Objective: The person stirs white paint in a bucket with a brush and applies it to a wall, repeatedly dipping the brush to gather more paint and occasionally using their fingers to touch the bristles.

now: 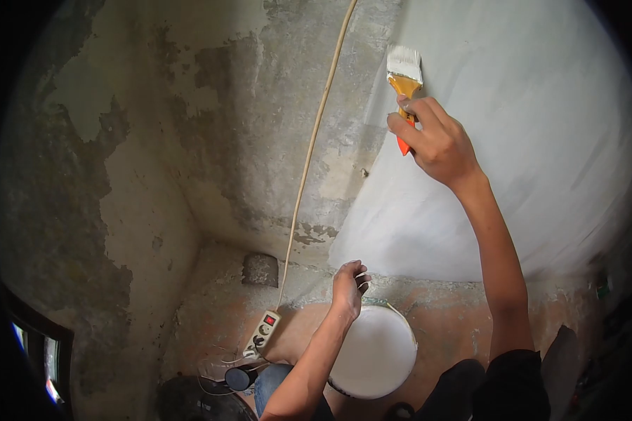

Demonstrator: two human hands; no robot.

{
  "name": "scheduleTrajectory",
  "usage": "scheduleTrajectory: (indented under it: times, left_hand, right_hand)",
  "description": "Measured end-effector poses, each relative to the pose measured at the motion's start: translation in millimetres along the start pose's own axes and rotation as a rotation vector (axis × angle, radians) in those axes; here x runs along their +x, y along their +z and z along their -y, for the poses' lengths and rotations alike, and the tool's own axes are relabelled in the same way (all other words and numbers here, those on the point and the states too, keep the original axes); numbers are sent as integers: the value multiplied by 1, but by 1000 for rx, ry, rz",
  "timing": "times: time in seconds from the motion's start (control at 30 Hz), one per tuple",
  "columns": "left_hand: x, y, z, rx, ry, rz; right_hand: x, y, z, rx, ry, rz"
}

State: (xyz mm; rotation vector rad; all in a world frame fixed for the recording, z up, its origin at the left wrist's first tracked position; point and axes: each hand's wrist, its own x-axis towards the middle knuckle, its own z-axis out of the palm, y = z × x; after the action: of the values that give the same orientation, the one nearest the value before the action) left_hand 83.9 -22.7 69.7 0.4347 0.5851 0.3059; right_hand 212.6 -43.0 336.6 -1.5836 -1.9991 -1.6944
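Observation:
My right hand (439, 140) is closed round the handle of a paintbrush (405, 74), whose bristles are coated in white. The brush points upward at the left edge of the white painted area (512, 140) of the wall. Lower down, my left hand (351, 284) hangs in front of the wall's foot with its fingers curled; whether anything is in them is hidden. Just below that hand stands a round bucket (413, 351) of white paint, partly covered by my left forearm.
Bare, patchy grey wall (260, 140) lies left of the white area. A pale cable (316, 126) runs down it to a power strip (262, 333) on the reddish floor. Near the strip are a dark cylindrical object (241, 378) and thin wires. A dark-framed object (49, 358) stands at lower left.

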Motion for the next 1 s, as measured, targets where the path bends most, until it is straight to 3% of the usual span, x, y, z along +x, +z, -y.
scheduleTrajectory:
  times: [0.57, 0.83, 1.0]
  left_hand:
    - [-15, -11, -17, 16, 16, 20]
    - [-14, -6, -10, 42, 13, 38]
    - [-16, -4, -8, 46, 9, 36]
  right_hand:
    - [-72, 30, 97, 321, -34, 215]
    - [-33, -3, 19, 678, 362, 129]
    - [-2, -32, -20, 472, 237, -64]
